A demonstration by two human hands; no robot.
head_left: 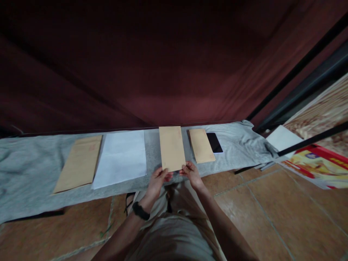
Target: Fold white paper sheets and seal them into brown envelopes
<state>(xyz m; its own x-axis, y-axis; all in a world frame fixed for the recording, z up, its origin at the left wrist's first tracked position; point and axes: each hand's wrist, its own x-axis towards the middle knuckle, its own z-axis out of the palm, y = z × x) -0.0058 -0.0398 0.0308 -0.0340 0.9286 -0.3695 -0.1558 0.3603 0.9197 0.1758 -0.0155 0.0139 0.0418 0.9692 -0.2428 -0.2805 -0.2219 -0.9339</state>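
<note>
A tan paper envelope (172,146) with faint red print is in front of me, its long side pointing away. My left hand (158,180) pinches its near left corner, thumb on top. At the near right corner my right hand (191,173) grips it the same way. Just right of it lies a small stack of similar envelopes (202,145), partly over a dark-screened phone or tablet (214,142). White paper sheets (121,157) lie to the left, and beyond them a larger brown envelope (80,163).
A grey cloth (24,170) covers the long narrow surface. A dark red curtain (168,72) hangs behind it. At the right are dark bars (301,69), a white board (284,139) and a red and yellow printed box or packet (320,165). Tiles (250,210) cover the floor.
</note>
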